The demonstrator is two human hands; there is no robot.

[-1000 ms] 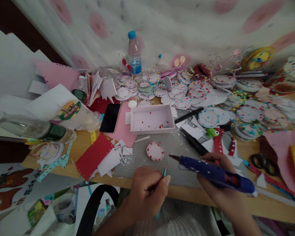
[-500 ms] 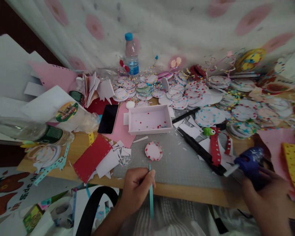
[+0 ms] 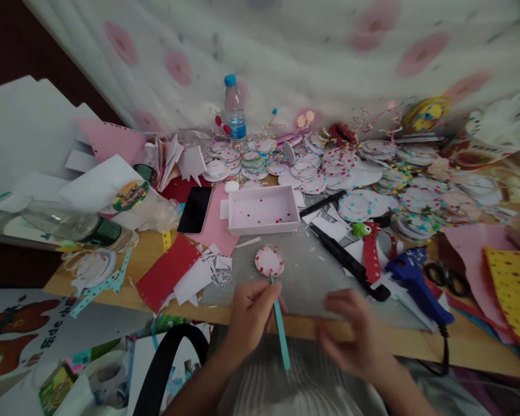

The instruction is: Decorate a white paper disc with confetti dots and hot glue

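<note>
Our left hand's pinched on a teal stick, tip by the red-dotted disc; our right hand's empty, loosely open and kinda blurry. Farther out, the white box sits behind the disc.

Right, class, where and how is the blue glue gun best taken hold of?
Probably by the long handle of the blue glue gun, with the right hand coming from above on the near side. The handle slants toward the person, ending at the black cord, while the scissors lie close on its right.
</note>
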